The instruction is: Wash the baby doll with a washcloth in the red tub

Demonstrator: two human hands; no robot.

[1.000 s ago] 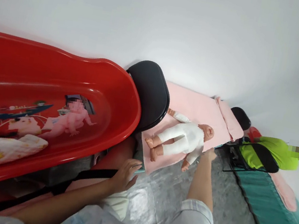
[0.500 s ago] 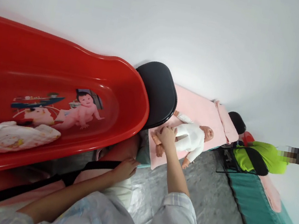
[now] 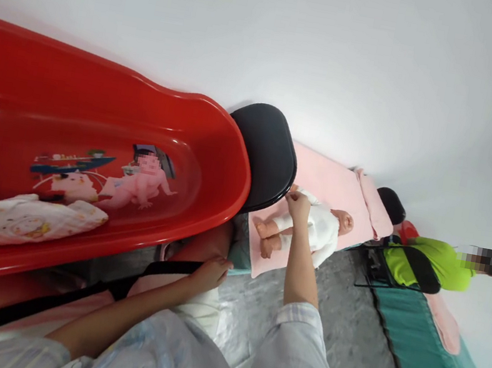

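Observation:
A baby doll (image 3: 321, 228) in a white suit lies on its back on a pink mat (image 3: 324, 171), bare feet toward me. My right hand (image 3: 297, 208) is closed in a pinch at the doll's small hand, at the end of the arm by the black chair; my fingers partly cover it. My left hand (image 3: 212, 273) rests low by my lap, fingers curled together, with nothing visible in them. The doll's other arm is mostly hidden behind my forearm.
A red baby bathtub (image 3: 211, 165) fills the left, holding a folded printed cloth (image 3: 24, 224). Between tub and mat stands a black chair seat (image 3: 272, 157). Farther right, a person in a lime-green top (image 3: 427, 260) sits by a green cot (image 3: 424, 361). A white wall runs behind.
My right hand has moved from the doll's lower legs up to its hand near the chair. The legs are now uncovered. My left hand has stayed about where it was.

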